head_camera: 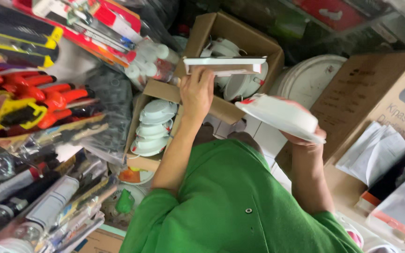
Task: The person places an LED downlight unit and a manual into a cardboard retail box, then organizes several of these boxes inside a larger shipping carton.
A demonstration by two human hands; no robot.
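We hold a flat white square panel (224,65) in our left hand (196,91), fingers closed on its underside, long edge running level above the open cardboard box (254,40) of round white light fittings (242,84). Our right hand (301,133) grips a round white fitting (280,116) just beside it. A second carton (139,140) holds more white fittings (153,126).

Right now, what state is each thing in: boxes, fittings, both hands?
Upper cardboard box: flaps open, white round fittings inside.
Lower cardboard box: open, white round fittings stacked inside.
Flat white box: closed, held level by left hand.
White round fitting: tilted, gripped in right hand.
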